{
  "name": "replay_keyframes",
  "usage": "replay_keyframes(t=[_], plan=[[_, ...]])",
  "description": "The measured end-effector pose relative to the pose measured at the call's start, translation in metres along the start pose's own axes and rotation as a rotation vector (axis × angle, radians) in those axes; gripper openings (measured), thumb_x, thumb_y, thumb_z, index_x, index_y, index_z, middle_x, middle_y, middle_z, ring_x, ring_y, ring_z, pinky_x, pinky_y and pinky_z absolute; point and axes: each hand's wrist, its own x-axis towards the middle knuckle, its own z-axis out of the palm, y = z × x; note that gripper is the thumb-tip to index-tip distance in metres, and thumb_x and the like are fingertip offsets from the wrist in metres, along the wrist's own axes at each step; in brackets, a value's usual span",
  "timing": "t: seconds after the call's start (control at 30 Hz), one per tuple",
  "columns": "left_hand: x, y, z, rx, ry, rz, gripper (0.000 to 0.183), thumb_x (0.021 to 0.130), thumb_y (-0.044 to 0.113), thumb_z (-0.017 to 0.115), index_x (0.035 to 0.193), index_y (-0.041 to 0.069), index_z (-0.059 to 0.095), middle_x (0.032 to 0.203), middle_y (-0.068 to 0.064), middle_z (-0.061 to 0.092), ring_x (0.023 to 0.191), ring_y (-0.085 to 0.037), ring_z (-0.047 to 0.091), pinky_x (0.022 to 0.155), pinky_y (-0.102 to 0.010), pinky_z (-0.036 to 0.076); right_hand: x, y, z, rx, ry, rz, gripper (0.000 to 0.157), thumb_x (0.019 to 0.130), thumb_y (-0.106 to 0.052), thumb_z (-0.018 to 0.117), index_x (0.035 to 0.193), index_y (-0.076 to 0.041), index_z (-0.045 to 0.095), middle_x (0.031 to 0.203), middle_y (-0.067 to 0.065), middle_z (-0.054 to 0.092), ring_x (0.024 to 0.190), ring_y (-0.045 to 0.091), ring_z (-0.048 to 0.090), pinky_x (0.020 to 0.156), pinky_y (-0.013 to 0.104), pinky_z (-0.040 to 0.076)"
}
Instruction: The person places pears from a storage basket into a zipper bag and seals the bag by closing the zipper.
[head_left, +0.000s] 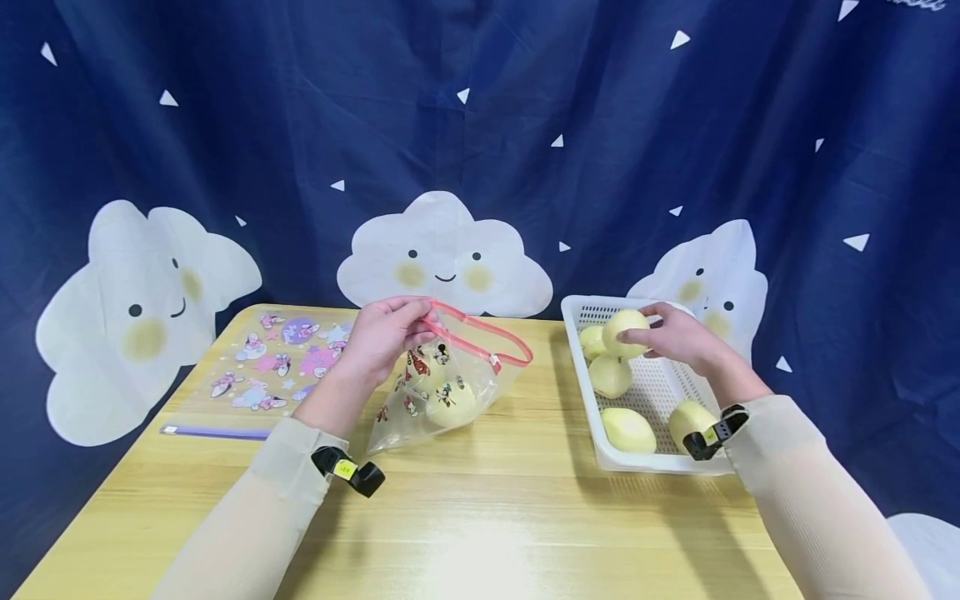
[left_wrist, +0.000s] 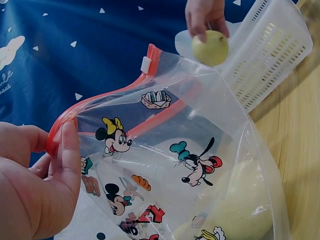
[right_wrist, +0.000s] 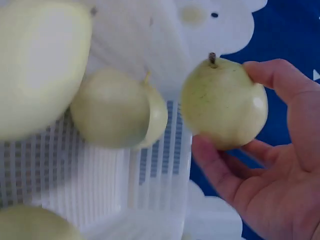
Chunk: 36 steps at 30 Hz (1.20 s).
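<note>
My left hand (head_left: pixel 390 333) pinches the red zip rim of a clear cartoon-printed zip bag (left_wrist: pixel 165 145), whose mouth gapes to the right. Pale yellow-green pears (head_left: pixel 452 405) sit low inside the bag, partly veiled by the plastic and prints. Over the back of a white basket (head_left: pixel 585 400), my right hand (head_left: pixel 678 337) grips a pear (right_wrist: pixel 225 105) between thumb and fingers, stem upward in the right wrist view. Several other pears (head_left: pixel 628 430) lie in the basket below it.
On the wooden table (head_left: pixel 480 517), a second zip bag (head_left: pixel 281 358) with a purple slider edge lies flat at the left. A dark blue curtain (head_left: pixel 465 150) with cloud prints hangs right behind the table.
</note>
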Motion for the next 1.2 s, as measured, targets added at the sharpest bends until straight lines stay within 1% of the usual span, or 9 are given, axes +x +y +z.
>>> replay_keyframes(t=[0.2,0.37,0.53,0.7,0.83,0.9,1.0,1.13,1.2], plan=[[-0.001,0.0,-0.001,0.017,-0.005,0.001,0.034,0.111,0.009,0.062,0.138,-0.012,0.065,0.086,0.002,0.077,0.076,-0.007,0.074,0.078,-0.02,0.067,0.003,-0.024,0.016,0.155,0.044,-0.046,0.084,0.104,-0.04,0.074,0.164,0.002,0.033,0.152,0.029,0.056,0.106,0.022,0.075,0.096,0.023,0.06],[0.0,0.0,-0.001,0.028,-0.004,0.001,0.035,0.112,0.01,0.062,0.139,-0.012,0.065,0.085,0.003,0.077,0.075,-0.007,0.074,0.078,-0.02,0.067,0.004,-0.045,0.034,0.299,0.03,-0.068,0.084,0.105,-0.042,0.072,0.164,0.002,0.031,0.152,0.026,0.056,0.11,0.021,0.076,0.101,0.021,0.056],[0.0,0.0,-0.001,0.028,-0.007,0.002,0.034,0.111,0.009,0.062,0.138,-0.012,0.066,0.084,0.003,0.077,0.074,-0.006,0.074,0.078,-0.019,0.067,0.004,-0.069,0.055,0.396,0.023,-0.064,0.082,0.104,-0.045,0.074,0.157,0.005,0.035,0.141,0.024,0.062,0.096,0.013,0.078,0.096,0.024,0.064],[0.0,0.0,-0.001,0.026,-0.019,0.006,0.033,0.111,0.007,0.06,0.136,-0.014,0.065,0.083,0.002,0.076,0.074,-0.007,0.073,0.077,-0.019,0.067,0.001,-0.089,0.072,0.373,0.023,-0.064,0.072,0.101,-0.05,0.076,0.145,-0.001,0.047,0.119,0.015,0.075,0.089,0.01,0.075,0.083,0.028,0.064],[-0.001,0.0,0.0,0.04,-0.019,0.007,0.033,0.112,0.008,0.06,0.136,-0.013,0.065,0.084,0.003,0.076,0.075,-0.007,0.073,0.078,-0.019,0.067,-0.001,-0.097,0.083,0.336,0.026,-0.076,0.059,0.099,-0.053,0.077,0.128,-0.008,0.052,0.094,0.005,0.073,0.082,0.012,0.069,0.068,0.027,0.051],[0.0,0.0,0.0,0.05,-0.018,0.003,0.034,0.112,0.009,0.061,0.137,-0.012,0.066,0.084,0.003,0.076,0.075,-0.007,0.073,0.078,-0.019,0.067,-0.002,-0.099,0.088,0.332,0.027,-0.082,0.056,0.098,-0.054,0.078,0.122,-0.01,0.052,0.088,0.003,0.069,0.076,0.013,0.065,0.062,0.026,0.044],[-0.001,0.0,0.0,0.057,-0.015,-0.006,0.035,0.111,0.011,0.062,0.139,-0.011,0.066,0.085,0.003,0.076,0.076,-0.008,0.073,0.079,-0.019,0.067,-0.002,-0.103,0.095,0.315,0.045,-0.084,0.059,0.097,-0.056,0.079,0.122,-0.01,0.052,0.09,0.003,0.067,0.074,0.015,0.062,0.059,0.024,0.04],[-0.001,0.0,0.002,0.057,-0.017,-0.011,0.036,0.111,0.011,0.062,0.14,-0.01,0.066,0.086,0.002,0.076,0.076,-0.008,0.073,0.079,-0.02,0.067,-0.001,-0.11,0.106,0.277,0.061,-0.092,0.064,0.096,-0.056,0.079,0.125,-0.006,0.051,0.106,0.007,0.069,0.082,0.021,0.066,0.07,0.027,0.049],[-0.001,-0.001,0.002,0.055,-0.021,-0.007,0.035,0.111,0.01,0.062,0.139,-0.011,0.066,0.086,0.002,0.076,0.076,-0.008,0.073,0.079,-0.02,0.067,-0.002,-0.114,0.11,0.251,0.062,-0.091,0.067,0.094,-0.057,0.08,0.125,-0.005,0.052,0.109,0.009,0.07,0.085,0.022,0.068,0.075,0.029,0.052]])
